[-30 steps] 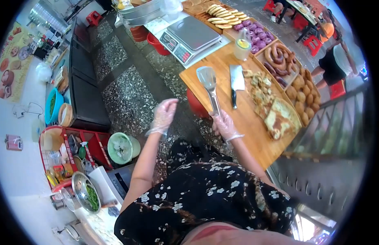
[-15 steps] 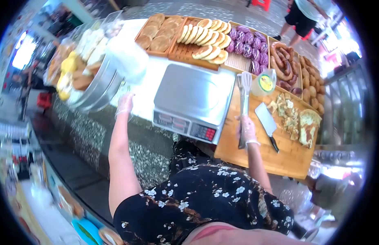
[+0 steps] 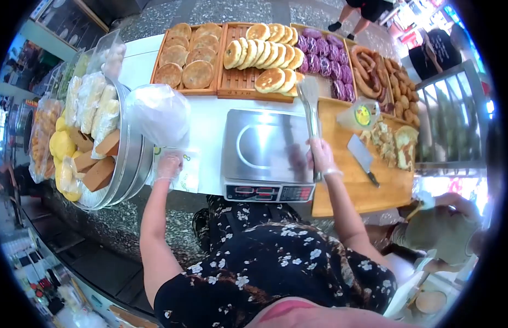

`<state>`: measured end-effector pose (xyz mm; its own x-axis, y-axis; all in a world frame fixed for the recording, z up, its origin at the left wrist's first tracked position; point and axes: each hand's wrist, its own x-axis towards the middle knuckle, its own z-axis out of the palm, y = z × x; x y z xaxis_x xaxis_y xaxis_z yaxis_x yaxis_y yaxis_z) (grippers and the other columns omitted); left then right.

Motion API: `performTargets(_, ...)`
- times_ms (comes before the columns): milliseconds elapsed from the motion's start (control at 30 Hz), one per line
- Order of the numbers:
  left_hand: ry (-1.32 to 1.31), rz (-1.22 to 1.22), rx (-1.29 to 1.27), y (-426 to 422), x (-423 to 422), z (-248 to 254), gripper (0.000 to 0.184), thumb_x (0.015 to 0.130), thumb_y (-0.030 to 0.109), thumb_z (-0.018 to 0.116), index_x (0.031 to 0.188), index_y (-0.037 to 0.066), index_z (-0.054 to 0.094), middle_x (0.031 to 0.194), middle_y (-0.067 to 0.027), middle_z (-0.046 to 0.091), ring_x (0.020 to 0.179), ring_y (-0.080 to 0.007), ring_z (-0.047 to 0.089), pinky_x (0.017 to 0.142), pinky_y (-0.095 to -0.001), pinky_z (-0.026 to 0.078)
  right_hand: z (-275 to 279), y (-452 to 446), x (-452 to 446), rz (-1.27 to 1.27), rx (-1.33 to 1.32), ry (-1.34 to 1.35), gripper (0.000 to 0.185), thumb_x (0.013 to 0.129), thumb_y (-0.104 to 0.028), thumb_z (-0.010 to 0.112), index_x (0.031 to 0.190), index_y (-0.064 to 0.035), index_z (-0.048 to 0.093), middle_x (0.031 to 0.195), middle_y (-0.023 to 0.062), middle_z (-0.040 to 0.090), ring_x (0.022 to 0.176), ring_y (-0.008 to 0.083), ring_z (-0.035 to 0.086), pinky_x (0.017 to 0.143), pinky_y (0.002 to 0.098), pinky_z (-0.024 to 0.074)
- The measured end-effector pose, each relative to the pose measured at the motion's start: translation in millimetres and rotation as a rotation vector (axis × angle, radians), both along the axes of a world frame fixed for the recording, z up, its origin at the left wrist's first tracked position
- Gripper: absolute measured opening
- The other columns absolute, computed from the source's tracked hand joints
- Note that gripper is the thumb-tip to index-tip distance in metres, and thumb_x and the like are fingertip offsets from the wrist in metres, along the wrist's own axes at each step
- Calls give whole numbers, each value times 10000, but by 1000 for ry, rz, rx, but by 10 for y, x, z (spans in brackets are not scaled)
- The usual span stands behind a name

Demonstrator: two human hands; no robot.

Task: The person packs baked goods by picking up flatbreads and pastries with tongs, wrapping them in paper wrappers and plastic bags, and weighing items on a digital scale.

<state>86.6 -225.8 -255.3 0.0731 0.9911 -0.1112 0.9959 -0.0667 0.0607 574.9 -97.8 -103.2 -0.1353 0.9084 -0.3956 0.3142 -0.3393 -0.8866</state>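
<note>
My right hand, in a clear glove, is closed around the handles of metal tongs. The tongs point away from me, over the right edge of the digital scale. On the left, my gloved left hand has its fingers curled onto a white plastic bag with green print, lying flat on the table. Just beyond that hand is a bunch of translucent plastic bags. Flat round breads fill a wooden tray beyond the scale, near the tips of the tongs.
To the left stands a round metal steamer with wrapped corn, yellow buns and brown cakes. A cutting board on the right bears a cleaver, cut bread and a plastic cup. Purple rolls, sausages and more breads line the back. People stand nearby.
The tongs have moved from above the cutting board leftward to the scale's edge, in my right hand. My left hand's fingers are now curled at the printed bag. The camera view has turned.
</note>
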Motion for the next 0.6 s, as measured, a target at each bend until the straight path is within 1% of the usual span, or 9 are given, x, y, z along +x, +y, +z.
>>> performTargets(33,49,-47,100,-85,-41,-68,151,719,193,645,799,71,604,782,-143,627,781,-324,608,687,-433,478,9,91,-136,-37,-42,-21,482,895,-498,500,966,-25,559,552,54,520,416,138,488,410,285,403)
performTargets(67,85,-12,147,-455,232,-243,151,719,193,645,799,71,604,782,-143,627,781,-324,608,687,-433,478,-229,8,-77,-2,6,11,482,895,-498,500,966,-25,559,552,54,520,416,138,488,410,285,403)
performTargets(133,-537,350,63,-440,316,-21,100,756,99,597,852,86,621,894,-174,623,832,-333,611,705,-449,488,-58,289,-418,-46,10,-17,487,886,-502,515,961,-24,561,549,66,525,420,150,503,414,293,414)
performTargets(200,-260,111,5,-399,225,-3,102,750,72,577,843,86,617,863,-163,620,813,-331,613,693,-447,484,-111,686,-654,-68,88,-73,559,907,-542,439,967,0,563,527,42,503,413,152,494,410,297,409)
performTargets(300,-239,35,-45,-556,309,-203,75,735,83,577,785,107,627,802,-116,617,790,-322,608,698,-438,473,-234,1071,-816,-160,151,-106,589,894,-562,442,945,10,571,506,56,501,413,154,498,419,299,411)
performTargets(400,-250,-50,-153,-492,193,-22,42,743,113,588,767,109,623,796,-107,615,785,-315,604,712,-431,465,-72,1220,-1196,-256,70,-118,587,895,-569,426,897,-2,578,500,72,508,406,151,502,395,301,395)
performTargets(467,-261,-90,-171,-445,139,-27,34,756,135,595,760,112,620,793,-101,614,783,-311,603,718,-427,462,-99,1174,-1374,-149,82,-114,627,863,-623,470,904,-8,587,520,73,520,386,156,496,404,297,402)
performTargets(533,-430,12,-74,-626,249,-245,73,787,182,602,760,114,611,786,-87,612,774,-309,601,717,-433,459,-270,956,-1477,-117,79,-128,570,865,-592,504,854,-26,563,517,63,513,372,148,483,378,291,386)
performTargets(600,-467,47,-206,-583,258,-217,99,814,210,611,799,113,619,820,-84,632,789,-310,608,725,-415,464,-295,933,-1480,-146,110,-92,527,865,-569,532,809,-44,534,514,57,507,362,139,475,360,285,376)
